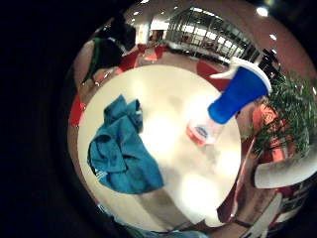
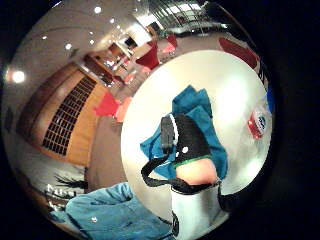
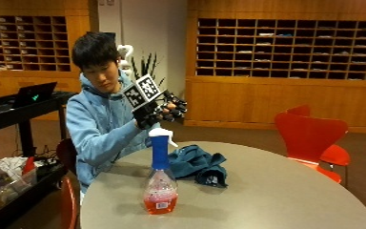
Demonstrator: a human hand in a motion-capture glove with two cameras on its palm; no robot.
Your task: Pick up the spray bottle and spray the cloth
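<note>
Clear plastic spray bottle, soft crumpled cloth, smooth matt table

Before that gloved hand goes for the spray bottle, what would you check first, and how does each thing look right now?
1. Spray bottle upright on the table: ok.
2. Liquid in the bottle: ok, red liquid fills the lower part.
3. Cloth on the table, beside the bottle: ok.
4. Right hand free: ok, raised above the bottle, holding nothing.
5. Path down to the bottle clear: ok.
6. Nozzle aimed toward the cloth: cannot tell.
</note>
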